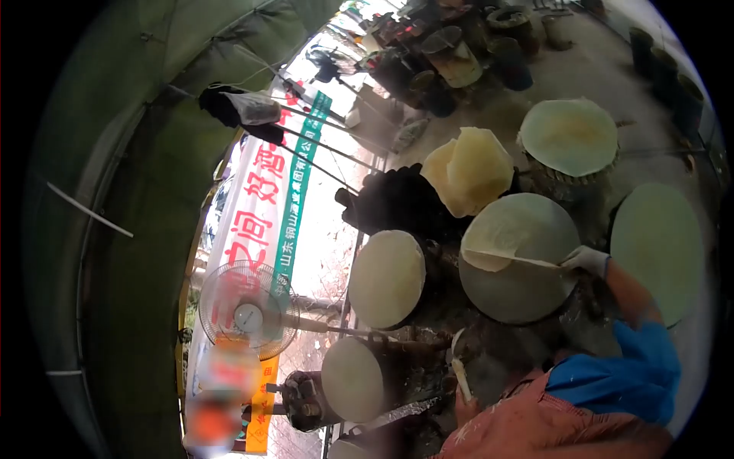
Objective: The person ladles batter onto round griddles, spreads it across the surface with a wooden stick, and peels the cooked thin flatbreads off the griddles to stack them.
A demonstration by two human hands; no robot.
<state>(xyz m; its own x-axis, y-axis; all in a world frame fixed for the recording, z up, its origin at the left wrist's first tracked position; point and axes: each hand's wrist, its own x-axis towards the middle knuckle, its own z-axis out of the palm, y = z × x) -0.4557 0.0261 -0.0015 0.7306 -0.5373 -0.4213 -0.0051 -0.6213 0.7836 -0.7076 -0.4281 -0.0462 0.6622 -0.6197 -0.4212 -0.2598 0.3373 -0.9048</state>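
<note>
My right hand [587,260], in a whitish glove, is closed on the end of a long thin pale stick [527,262]. The stick lies across a large round griddle [527,294], at the edge of a pale batter patch [489,237]. Lower down, my left hand [466,411] is closed round the pale handle of what looks like a ladle [461,376]. The ladle's round end lies over a dark, cluttered area, and its contents cannot be made out. My blue sleeve [612,379] and reddish apron [535,421] fill the lower right.
Folded thin pancakes [470,172] lie beyond the griddle. Other pale discs stand around: one at left [386,279], one lower left [352,380], one far right [657,252]. A round pancake stack [569,134] sits at upper right. A fan [248,315] stands before a banner [264,206]. Buckets [453,57] crowd the back.
</note>
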